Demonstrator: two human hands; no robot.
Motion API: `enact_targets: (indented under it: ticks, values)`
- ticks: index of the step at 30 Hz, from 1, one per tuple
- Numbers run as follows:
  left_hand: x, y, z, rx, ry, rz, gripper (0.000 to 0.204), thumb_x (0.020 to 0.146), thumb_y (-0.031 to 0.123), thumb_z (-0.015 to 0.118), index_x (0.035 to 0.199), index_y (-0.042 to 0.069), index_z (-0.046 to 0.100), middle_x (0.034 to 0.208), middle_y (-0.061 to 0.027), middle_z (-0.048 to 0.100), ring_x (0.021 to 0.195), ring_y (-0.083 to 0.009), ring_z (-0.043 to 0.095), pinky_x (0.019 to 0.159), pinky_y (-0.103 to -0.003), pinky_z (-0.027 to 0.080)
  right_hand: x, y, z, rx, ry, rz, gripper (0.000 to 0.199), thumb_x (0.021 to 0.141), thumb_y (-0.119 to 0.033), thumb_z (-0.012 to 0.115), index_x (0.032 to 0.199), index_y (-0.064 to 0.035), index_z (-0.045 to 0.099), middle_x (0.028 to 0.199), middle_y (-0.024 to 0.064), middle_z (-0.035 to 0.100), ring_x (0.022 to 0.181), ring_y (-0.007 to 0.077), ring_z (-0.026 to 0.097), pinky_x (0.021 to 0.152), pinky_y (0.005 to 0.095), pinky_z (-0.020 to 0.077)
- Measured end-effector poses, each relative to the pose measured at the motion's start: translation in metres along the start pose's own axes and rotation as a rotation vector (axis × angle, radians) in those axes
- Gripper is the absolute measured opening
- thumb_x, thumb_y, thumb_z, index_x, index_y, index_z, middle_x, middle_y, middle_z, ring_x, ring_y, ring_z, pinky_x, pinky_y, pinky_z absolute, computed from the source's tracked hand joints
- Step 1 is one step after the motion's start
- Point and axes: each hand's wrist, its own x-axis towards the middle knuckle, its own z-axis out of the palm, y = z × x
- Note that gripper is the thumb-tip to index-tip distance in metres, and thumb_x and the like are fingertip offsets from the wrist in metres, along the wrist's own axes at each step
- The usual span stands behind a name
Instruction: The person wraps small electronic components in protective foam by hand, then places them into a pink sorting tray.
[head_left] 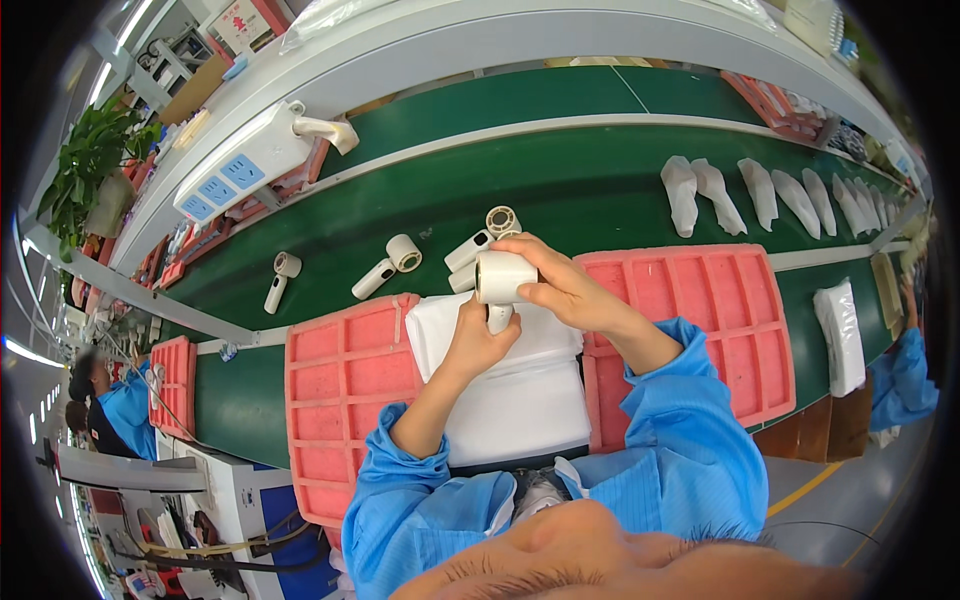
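Observation:
I hold a cream-white hair dryer [503, 277] over a white cloth pad [520, 390]. My left hand [480, 340] grips its handle from below. My right hand [560, 285] wraps the round barrel from the right. Both forearms wear blue sleeves. On the green conveyor belt [560, 190] just beyond lie three more cream dryers: one at the left [280, 278], one nearer the middle [388, 265], and one [480, 243] right behind the held dryer, partly hidden by it.
Pink compartment trays flank the pad, one left [345, 400] and one right [720, 330]. Several white bagged items [760, 192] lie on the belt at right. A power strip [245, 165] hangs overhead. Other workers in blue stand far left [115, 395] and far right [900, 375].

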Motion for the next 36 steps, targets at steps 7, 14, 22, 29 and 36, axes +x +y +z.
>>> enact_targets:
  ticks: [7,14,22,29,36]
  values:
    - [0.000,-0.003,0.003,0.038,0.036,-0.002,0.031,0.075,0.006,0.065,0.103,-0.003,0.057,0.084,-0.0123,0.066,0.078,-0.0210,0.065,0.071,-0.032,0.051,0.000,0.002,0.003,0.048,0.010,0.029,0.050,0.087,-0.008,0.048,0.137,-0.0047,0.043,0.129,0.0132,0.047,0.121,0.0247,0.047,0.101,0.0366,0.0382]
    - [0.000,0.000,0.004,-0.008,0.065,0.027,0.019,0.075,0.004,0.065,0.092,-0.001,0.058,0.077,-0.0043,0.060,0.070,-0.0124,0.058,0.064,-0.029,0.047,0.000,0.005,0.000,0.073,-0.018,-0.027,0.046,0.090,-0.009,0.049,0.136,-0.0049,0.044,0.128,0.0125,0.048,0.119,0.0243,0.048,0.100,0.0361,0.0397]
    - [-0.001,0.000,0.005,0.056,0.069,0.079,0.019,0.075,0.005,0.065,0.092,0.000,0.058,0.077,-0.0044,0.061,0.070,-0.0128,0.058,0.064,-0.029,0.047,0.001,0.003,0.003,0.075,0.018,0.039,0.043,0.090,-0.009,0.048,0.132,-0.0030,0.046,0.124,0.0124,0.050,0.116,0.0232,0.050,0.099,0.0352,0.0405]
    - [0.001,-0.002,0.001,0.051,0.030,0.026,0.029,0.074,0.005,0.064,0.101,-0.002,0.056,0.082,-0.0110,0.064,0.075,-0.0193,0.063,0.068,-0.031,0.050,0.004,0.007,-0.001,0.241,0.004,0.166,0.043,0.087,-0.008,0.048,0.129,-0.0011,0.046,0.120,0.0128,0.053,0.115,0.0217,0.051,0.098,0.0344,0.0417]
    - [0.001,0.001,-0.001,0.078,0.010,0.015,0.033,0.074,0.005,0.064,0.105,-0.003,0.055,0.083,-0.0141,0.066,0.076,-0.0221,0.066,0.070,-0.032,0.051,0.003,0.006,0.001,0.129,-0.004,0.082,0.047,0.086,-0.007,0.048,0.133,-0.0049,0.044,0.123,0.0113,0.053,0.116,0.0210,0.051,0.098,0.0350,0.0416]
